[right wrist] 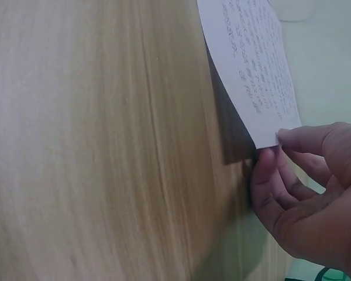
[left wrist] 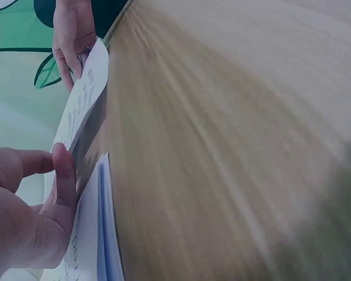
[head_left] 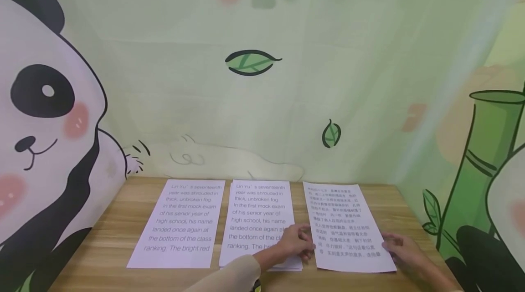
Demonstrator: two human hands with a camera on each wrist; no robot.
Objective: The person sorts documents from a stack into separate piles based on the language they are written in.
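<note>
Paper sheets, 3 in a row, lay on a wooden counter [head_left: 123, 219] set against a wall painted with a panda and bamboo. The left sheet [head_left: 177, 222] and the middle stack [head_left: 256, 219] carried large English print; the right sheet [head_left: 348, 228] carried smaller Chinese print.

Both hands were on the right sheet, near its front end. The left hand [head_left: 296, 243] reached over the middle stack and its grip pinched the sheet's left edge, thumb on top; the left wrist view showed that thumb [left wrist: 63, 175] pressed on the paper's edge, with the stack's layered edges [left wrist: 102, 234] just beside it. The right hand [head_left: 404, 247] held the right edge near the front corner, its grip pinching the paper between thumb and fingertips [right wrist: 269, 170]. The right wrist view showed that corner raised off the counter, casting a shadow beneath.

Judged from this, the step in hand was lifting or squaring the right sheet with both hands. A next move would call for a light, even pinch on both edges, so the thin paper neither buckled nor dragged the middle stack beside it.
</note>
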